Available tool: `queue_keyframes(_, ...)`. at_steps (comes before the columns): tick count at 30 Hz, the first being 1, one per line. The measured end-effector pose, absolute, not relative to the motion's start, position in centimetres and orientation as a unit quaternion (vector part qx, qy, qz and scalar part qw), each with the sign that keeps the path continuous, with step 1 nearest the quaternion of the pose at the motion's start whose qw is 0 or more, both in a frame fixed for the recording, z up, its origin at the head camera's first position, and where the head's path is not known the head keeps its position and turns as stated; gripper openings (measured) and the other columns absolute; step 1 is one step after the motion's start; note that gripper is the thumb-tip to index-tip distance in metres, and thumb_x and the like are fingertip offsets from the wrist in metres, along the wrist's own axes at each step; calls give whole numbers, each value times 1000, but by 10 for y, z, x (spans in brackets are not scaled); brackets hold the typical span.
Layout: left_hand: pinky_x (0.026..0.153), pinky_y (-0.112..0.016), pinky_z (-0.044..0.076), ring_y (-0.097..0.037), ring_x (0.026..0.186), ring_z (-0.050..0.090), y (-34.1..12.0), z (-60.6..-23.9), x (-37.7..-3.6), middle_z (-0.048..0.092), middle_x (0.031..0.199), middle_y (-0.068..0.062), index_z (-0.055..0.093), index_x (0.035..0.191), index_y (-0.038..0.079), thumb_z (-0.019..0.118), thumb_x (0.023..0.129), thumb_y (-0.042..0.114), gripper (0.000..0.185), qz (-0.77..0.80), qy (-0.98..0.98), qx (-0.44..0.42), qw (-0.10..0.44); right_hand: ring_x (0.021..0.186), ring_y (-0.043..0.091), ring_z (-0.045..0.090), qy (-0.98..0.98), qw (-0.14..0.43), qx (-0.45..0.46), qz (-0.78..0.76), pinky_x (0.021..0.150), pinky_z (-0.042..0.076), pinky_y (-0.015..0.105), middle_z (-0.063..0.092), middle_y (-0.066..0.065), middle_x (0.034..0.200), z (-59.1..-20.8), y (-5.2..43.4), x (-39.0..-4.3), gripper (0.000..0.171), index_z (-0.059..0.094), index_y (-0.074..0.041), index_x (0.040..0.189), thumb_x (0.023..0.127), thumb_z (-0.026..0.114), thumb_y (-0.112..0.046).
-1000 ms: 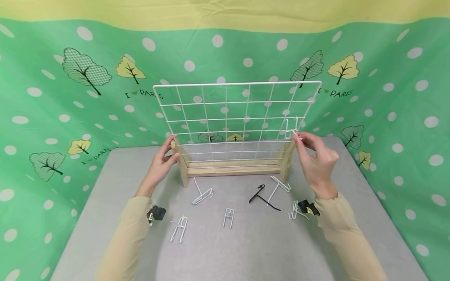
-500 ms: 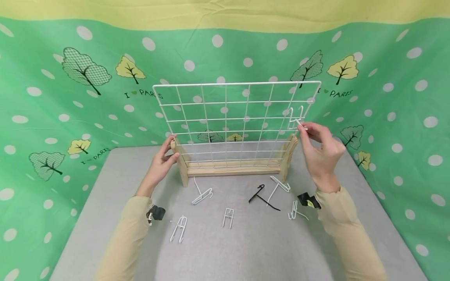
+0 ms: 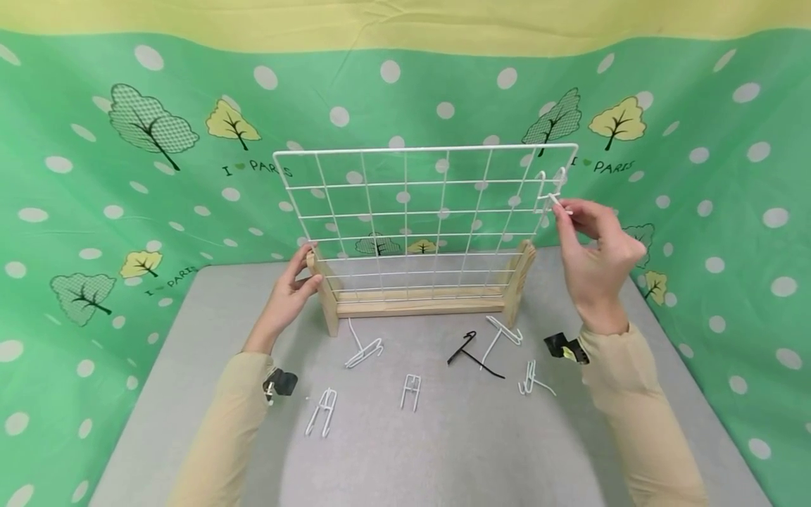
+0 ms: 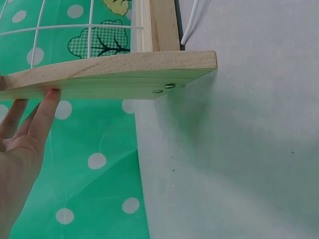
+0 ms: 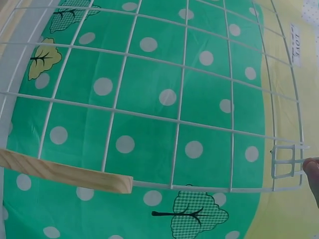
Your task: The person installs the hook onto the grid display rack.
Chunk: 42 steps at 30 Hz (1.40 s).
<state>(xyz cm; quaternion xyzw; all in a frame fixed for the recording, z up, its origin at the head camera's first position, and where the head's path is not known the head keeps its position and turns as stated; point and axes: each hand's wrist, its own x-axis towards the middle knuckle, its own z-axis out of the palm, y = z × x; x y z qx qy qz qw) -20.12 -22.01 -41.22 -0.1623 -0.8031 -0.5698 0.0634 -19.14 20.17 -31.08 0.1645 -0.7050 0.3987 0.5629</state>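
Two hands at work on white wire grid panel [image 3: 418,211], upright in wooden stand [image 3: 418,304] on grey table [image 3: 443,451]. Left hand [image 3: 288,299] against stand's left upright, fingers straight and close together, thumb on front edge. Right hand [image 3: 592,264] raised at panel's upper right corner, thumb and forefinger pinching white wire hook [image 3: 550,193], held against grid near the top right cell. Loose white hooks [image 3: 364,352] and one black hook [image 3: 472,352] scattered before stand.
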Motion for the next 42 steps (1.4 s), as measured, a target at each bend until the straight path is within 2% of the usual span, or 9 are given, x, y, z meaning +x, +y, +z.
queue_keyframes(10, 83, -11, 48, -50, 124, 41, -218, -412, -200, 31, 144, -35, 25, 148, -4, 52, 96, -8, 59, -566, -806, -160, 64, 70, 32, 69, -710, 556, 163, 400, 71, 54, 16, 71, 16, 84, -308, 201, -198, 13, 67, 12, 86, 86, 72, 0)
queue_keyframes(17, 84, -12, 47, -52, 121, 44, -216, -408, -198, 30, 146, -33, 23, 150, -1, 52, 98, -4, 60, -558, -815, -147, 56, 69, 33, 69, -721, 546, 154, 398, 71, 53, 14, 71, 17, 84, -311, 204, -200, 14, 66, 12, 86, 87, 71, -1)
queue_keyframes(24, 84, -13, 47, -51, 122, 44, -216, -408, -197, 30, 146, -33, 23, 150, -3, 52, 97, -5, 60, -558, -816, -142, 52, 73, 34, 68, -739, 535, 165, 374, 75, 52, 13, 70, 19, 86, -322, 203, -200, 9, 68, 10, 88, 86, 71, 1)
queue_keyframes(29, 83, -13, 47, -52, 121, 44, -220, -417, -202, 30, 147, -32, 22, 151, -1, 52, 97, -5, 61, -564, -811, -145, 56, 75, 34, 68, -748, 550, 173, 328, 78, 54, 20, 71, 17, 86, -327, 202, -202, 10, 71, 6, 89, 86, 73, -4)
queue_keyframes(34, 85, -14, 48, -49, 123, 43, -228, -434, -214, 30, 150, -26, 21, 154, 7, 52, 99, 1, 63, -569, -807, -144, 59, 78, 34, 68, -752, 551, 171, 319, 79, 56, 30, 72, 15, 88, -328, 202, -204, 13, 73, 3, 89, 88, 73, -10)
queue_keyframes(38, 88, -18, 49, -48, 124, 43, -230, -437, -216, 31, 150, -24, 23, 154, 10, 53, 99, 2, 63, -570, -805, -148, 67, 82, 35, 67, -753, 542, 177, 330, 84, 54, 30, 71, 16, 91, -331, 202, -203, 12, 72, 4, 92, 85, 74, -6)
queue_keyframes(42, 86, -15, 48, -49, 122, 44, -231, -439, -216, 30, 150, -25, 22, 154, 9, 52, 99, 1, 63, -572, -804, -149, 65, 87, 35, 67, -747, 537, 184, 345, 87, 53, 31, 71, 17, 95, -334, 201, -203, 18, 71, 5, 96, 88, 70, -12)
